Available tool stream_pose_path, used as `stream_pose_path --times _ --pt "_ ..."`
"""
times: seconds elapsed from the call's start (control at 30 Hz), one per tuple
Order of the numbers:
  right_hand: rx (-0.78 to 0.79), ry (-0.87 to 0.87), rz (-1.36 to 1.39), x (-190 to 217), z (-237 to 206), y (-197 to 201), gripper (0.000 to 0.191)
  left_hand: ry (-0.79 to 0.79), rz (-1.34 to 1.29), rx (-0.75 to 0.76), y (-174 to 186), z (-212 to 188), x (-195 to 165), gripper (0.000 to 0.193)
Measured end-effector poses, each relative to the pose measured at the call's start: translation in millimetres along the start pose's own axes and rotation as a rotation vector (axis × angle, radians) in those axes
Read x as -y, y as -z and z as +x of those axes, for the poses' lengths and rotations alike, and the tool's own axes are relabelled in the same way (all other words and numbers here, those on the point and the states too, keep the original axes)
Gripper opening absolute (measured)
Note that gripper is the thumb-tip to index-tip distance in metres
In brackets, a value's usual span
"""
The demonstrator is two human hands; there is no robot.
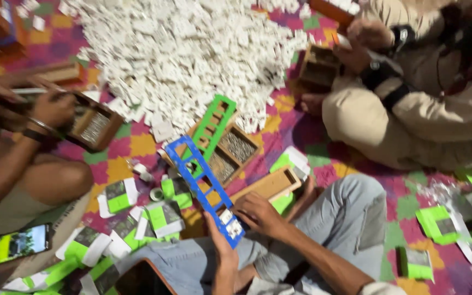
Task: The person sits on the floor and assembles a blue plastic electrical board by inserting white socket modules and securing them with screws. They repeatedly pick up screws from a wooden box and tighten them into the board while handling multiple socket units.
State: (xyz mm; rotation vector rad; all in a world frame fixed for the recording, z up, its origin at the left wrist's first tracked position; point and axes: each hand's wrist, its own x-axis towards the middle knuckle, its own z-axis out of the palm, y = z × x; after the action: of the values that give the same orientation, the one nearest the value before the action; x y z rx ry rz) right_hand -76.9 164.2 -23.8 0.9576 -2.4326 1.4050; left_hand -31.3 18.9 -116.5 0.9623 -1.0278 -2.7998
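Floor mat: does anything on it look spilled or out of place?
Yes. A big heap of small white pieces spreads loose over the patterned mat, and green-and-white packets lie scattered about, several near the blue slotted frame.

You see a long bright blue plastic strip with rectangular cut-outs (206,188), its near end filled with white pieces. Just beyond it lies a bright green plastic strip of the same ladder shape (214,124). A big heap of small white plastic pieces (181,49) fills the far middle. Under everything you have a patchwork floor mat in pink, purple, yellow, orange and green squares (132,145). Green-and-white paper packets with grey windows (118,195) scatter near left and right.
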Motion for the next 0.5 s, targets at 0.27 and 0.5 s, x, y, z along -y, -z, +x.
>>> stream_pose_path --times 0.27,0.5 --pt "-0.024 -0.037 0.002 -2.0 -4.8 -3.0 0.018 0.052 -0.013 -0.047 3.2 -0.5 1.7 0.068" --pt "-0.027 -0.092 0.117 4.4 -7.4 -3.9 0.02 0.005 -0.056 -0.024 1.7 -3.4 -0.2 0.063"
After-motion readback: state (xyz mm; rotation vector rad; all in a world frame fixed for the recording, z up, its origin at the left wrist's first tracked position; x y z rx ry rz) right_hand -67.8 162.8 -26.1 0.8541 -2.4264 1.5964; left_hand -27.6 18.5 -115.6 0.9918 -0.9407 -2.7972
